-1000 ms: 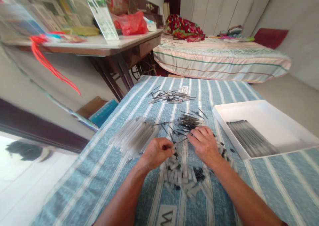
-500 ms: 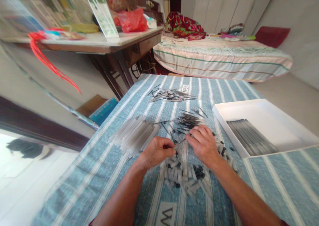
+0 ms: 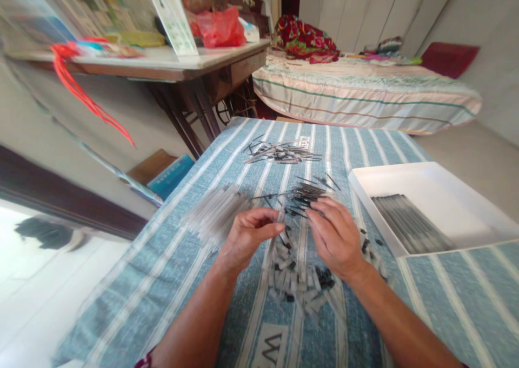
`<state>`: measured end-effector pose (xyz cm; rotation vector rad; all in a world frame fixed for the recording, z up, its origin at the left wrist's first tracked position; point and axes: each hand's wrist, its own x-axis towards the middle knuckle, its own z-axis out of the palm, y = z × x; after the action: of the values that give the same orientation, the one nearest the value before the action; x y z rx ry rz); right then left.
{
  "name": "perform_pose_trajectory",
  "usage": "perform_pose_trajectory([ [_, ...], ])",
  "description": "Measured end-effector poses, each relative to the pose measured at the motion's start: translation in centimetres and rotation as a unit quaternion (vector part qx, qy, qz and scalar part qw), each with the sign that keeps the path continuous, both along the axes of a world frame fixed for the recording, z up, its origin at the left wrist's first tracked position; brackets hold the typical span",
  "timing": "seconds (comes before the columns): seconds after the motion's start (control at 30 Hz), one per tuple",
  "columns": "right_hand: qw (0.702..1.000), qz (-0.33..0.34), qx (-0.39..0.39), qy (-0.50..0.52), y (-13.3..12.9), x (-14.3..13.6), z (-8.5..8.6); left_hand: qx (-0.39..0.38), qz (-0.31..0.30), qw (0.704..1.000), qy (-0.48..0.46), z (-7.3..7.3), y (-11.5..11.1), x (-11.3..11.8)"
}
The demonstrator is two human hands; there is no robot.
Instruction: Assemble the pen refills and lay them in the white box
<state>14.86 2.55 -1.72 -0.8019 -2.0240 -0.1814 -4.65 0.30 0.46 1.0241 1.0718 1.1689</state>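
Note:
My left hand is above the cloth with thumb and forefinger drawn together in a pinch; what lies between them is too blurred to name. My right hand has its fingers stretched over the near edge of a pile of thin black pen refills. Its thumb is mostly hidden. Left of the refills lies a bundle of translucent pen barrels. Small translucent caps, with some black pieces among them, are scattered below and between my hands.
At the right a white box holds a row of dark-filled pens. Farther off lies a loose heap of mixed pen parts. The striped tablecloth covers the table. A desk and a bed stand beyond.
My hands have moved apart. The thin dark rod between them no longer spans the gap. My right fingers now lie over the refills, and my left hand is slightly higher.

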Motion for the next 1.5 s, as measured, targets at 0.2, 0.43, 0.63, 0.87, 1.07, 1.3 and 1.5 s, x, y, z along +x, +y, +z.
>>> perform_pose_trajectory([
  [0.2, 0.988, 0.022, -0.121, -0.097, 0.4, -1.2, -2.2, 0.030, 0.039, 0.997, -0.053, 0.2, 0.0, 0.0],
  [0.43, 0.950, -0.054, -0.206, -0.231, 0.8, -3.6, -2.4, 0.026, 0.041, 0.996, -0.070, 0.6, -0.2, -0.2],
  [0.63, 0.927, -0.094, -0.243, -0.269, 1.0, -4.6, -2.1, 0.033, 0.060, 0.996, -0.062, 0.6, -0.3, -0.5],
  [0.87, 0.953, -0.037, -0.253, -0.161, 1.1, -3.5, -2.9, 0.039, 0.046, 0.997, -0.039, 0.9, -0.3, -0.6],
  [1.07, 0.899, 0.074, -0.416, 0.115, 1.0, -2.4, -2.0, 0.014, -0.005, 0.999, -0.029, 1.1, -0.4, -0.2],
  [1.3, 0.810, 0.156, -0.476, 0.306, 0.6, -0.6, -0.5, 0.013, -0.073, 0.997, -0.008, 0.6, -0.5, 0.2],
  [1.5, 0.804, 0.173, -0.467, 0.326, -0.6, -0.2, 1.0, 0.007, -0.115, 0.993, 0.036, 0.4, -0.7, 0.4],
])
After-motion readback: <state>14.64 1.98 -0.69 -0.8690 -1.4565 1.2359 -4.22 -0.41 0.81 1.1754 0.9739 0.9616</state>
